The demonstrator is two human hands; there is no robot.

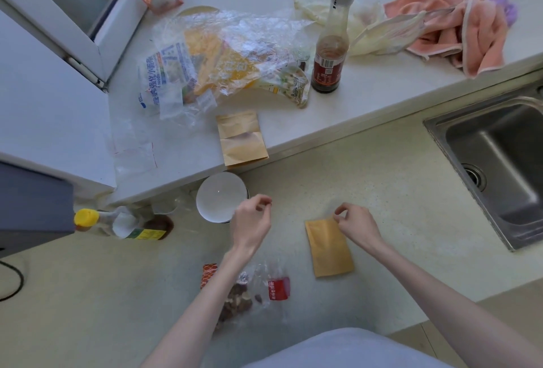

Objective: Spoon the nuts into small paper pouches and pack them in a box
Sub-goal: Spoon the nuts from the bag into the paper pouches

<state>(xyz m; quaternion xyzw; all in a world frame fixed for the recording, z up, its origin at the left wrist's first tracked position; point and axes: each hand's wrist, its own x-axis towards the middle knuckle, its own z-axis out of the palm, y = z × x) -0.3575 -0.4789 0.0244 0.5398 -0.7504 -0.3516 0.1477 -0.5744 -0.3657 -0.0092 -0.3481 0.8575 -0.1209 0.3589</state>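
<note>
Opening a pouch, by the look of it, ahead of any spooning. Right hand (357, 222) pinching the top corner of the paper pouch (329, 248) lying flat on the lower counter (396, 185). Left hand (251, 220) hovering just beside the white bowl (220, 198), fingers curled, thumb and forefinger close together; whether pinching something tiny, impossible to tell. Bag of nuts (249, 294) near the counter's front edge, partly under the left forearm. Spare pouches (241, 138) up on the raised ledge. No spoon or box in sight. Next, probably: spreading the pouch mouth with both hands, then fetching a spoon and reaching for the nuts.
</note>
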